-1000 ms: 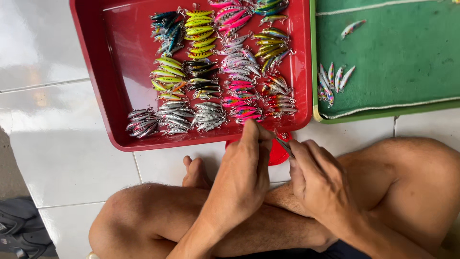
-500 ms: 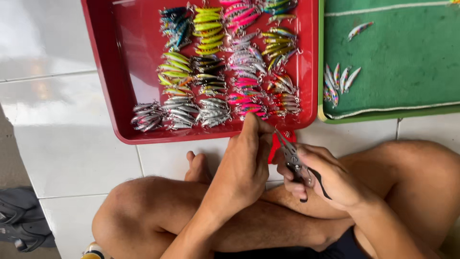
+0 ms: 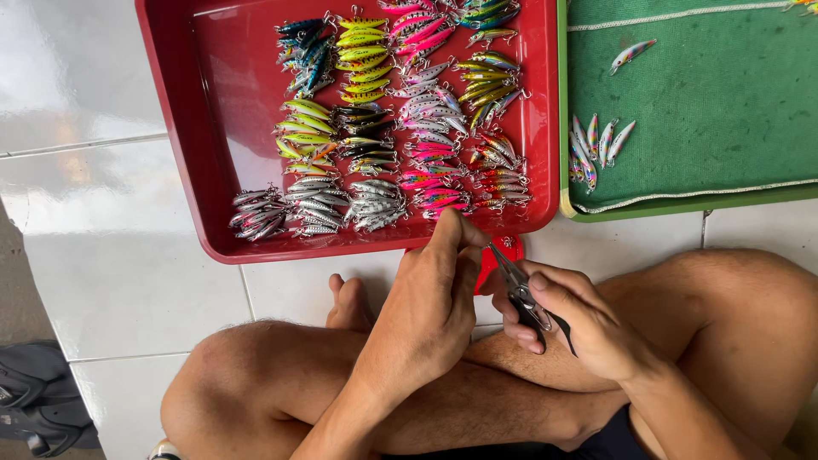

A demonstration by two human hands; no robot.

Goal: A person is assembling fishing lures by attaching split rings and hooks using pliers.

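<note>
- While the person sits cross-legged on the glossy white tiled floor [image 3: 102,255], bare knees fill the frame from 7 to 4 o'clock.
- A shallow red rectangular plastic tray [image 3: 213,111] lies at 12 o'clock, its near rim just above the hands.
- A green-rimmed tray lined with green cloth [image 3: 724,94] sits at 2 o'clock, touching the red tray's right edge.
- A dark sandal [image 3: 34,409] rests at 8 o'clock, well apart from everything else.
- Rows of small hooked fishing lures [image 3: 400,119] in yellow-green, pink, blue and silver fill the red tray's middle and right.
- A few pale spotted lures [image 3: 596,145] lie loose on the green cloth.
- The left hand [image 3: 430,298], near the centre, has its fingers curled narrowly, fingertips pinched together at the red tray's near rim; what they pinch is too small to tell.
- The right hand [image 3: 588,324], at 4 o'clock from the left, is wrapped around slim dark metal pliers [image 3: 520,290].
- The pliers' tip points toward 11 o'clock, meeting the left fingertips.
- A small red object [image 3: 490,264] shows between the two hands, partly hidden.
</note>
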